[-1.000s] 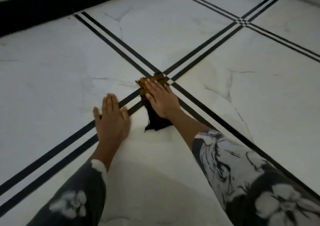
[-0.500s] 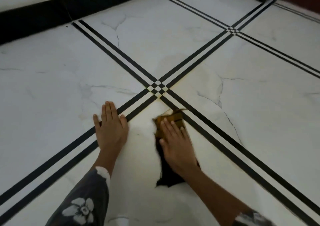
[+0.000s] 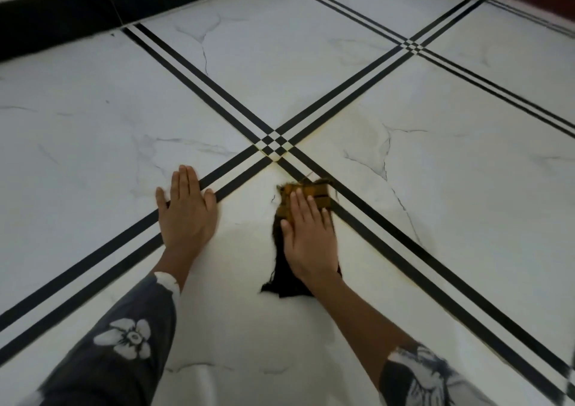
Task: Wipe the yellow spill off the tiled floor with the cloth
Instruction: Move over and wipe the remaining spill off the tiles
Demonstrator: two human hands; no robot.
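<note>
yellow still tints the grout at the crossing of black lines (image 3: pixel 275 147), so the right hand (image 3: pixel 306 237), flat on the cloth (image 3: pixel 306 192) just below it, should press firmly there, left hand (image 3: pixel 186 209) open, bracing on the floor (image 3: pixel 77 144).

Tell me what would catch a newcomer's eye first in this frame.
The black double stripes crossing in a small checkered junction at the centre of the white marble-look floor stand out first. Just below it, the right hand lies flat on a dark cloth stained yellow at its far end, beside the right-hand stripes. The left hand rests flat on the floor, across the left-hand stripes.
</note>
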